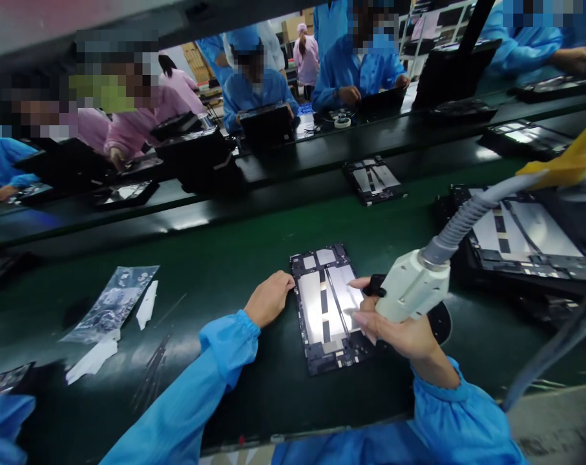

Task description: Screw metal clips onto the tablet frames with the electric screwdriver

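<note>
Head view: The unit (311,300) lies flat on the green worktop (244,245), near centre, its silver plates and dark strips exposed. No cover is fitted, so work on it appears unfinished; which steps are complete cannot be determined.

The left hand (269,300) touches the unit's left edge, fingers close together; whether they grip or only steady it cannot be told. The right hand (409,337) holds the white tool (409,287), fitted with a grey hose (486,210), over the unit's right side.

Similar open units lie far (374,179) and right (539,226). At left, a clear bag (115,303) carries printed marks, not legible. No brand or label is readable.
</note>
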Demonstrator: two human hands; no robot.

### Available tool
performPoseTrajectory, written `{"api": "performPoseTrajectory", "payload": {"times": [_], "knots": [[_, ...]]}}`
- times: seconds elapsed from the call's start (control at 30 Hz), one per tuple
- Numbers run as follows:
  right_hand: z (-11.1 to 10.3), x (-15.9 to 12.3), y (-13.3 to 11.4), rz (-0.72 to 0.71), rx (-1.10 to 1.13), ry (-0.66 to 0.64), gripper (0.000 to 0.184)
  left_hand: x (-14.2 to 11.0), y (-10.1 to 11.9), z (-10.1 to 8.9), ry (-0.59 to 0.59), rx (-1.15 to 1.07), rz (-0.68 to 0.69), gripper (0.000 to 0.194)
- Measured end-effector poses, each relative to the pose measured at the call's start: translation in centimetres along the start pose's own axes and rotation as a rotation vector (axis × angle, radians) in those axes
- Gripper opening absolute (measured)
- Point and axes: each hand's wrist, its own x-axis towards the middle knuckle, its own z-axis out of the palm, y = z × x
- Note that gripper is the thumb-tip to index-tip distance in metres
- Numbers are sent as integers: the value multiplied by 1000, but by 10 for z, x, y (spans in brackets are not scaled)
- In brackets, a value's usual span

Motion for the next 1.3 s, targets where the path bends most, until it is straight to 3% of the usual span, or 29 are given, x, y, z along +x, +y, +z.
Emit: {"api": "performPoseTrajectory", "payload": {"times": [0.27, 0.4, 0.5, 0.63, 0.77, 0.83, 1.0, 1.1, 1.2, 1.3], "knots": [[1, 1, 0, -5, 4, -1, 38, -25, -8, 0, 310, -210, -149, 20], [3, 4, -1, 6, -26, -16, 29, -37, -8, 0, 579, -861, -474, 32], [7, 7, -1, 12, -73, -29, 27, -38, -12, 0, 651, -1125, -597, 44], [16, 13, 1, 2, 11, 12, 48, -41, -19, 0, 665, -1208, -599, 49], [31, 26, -9, 5, 275, -171, 83, -47, -12, 4, 628, -1280, -572, 51], [42, 35, -17, 40, 330, -212, 89, -51, -2, 8, 554, -1278, -510, 49], [74, 59, -26, 77, 316, -99, 76, -62, 23, 22, 422, -1057, -279, 32], [88, 70, -15, 78, 329, -41, 75, -67, 30, 30, 418, -915, -204, 28], [98, 75, -1, -6, 317, -25, 59, -71, 31, 35, 405, -862, -146, 29], [104, 72, 6, -41, 149, 25, 43, -72, 29, 37, 397, -833, -102, 36]]}}
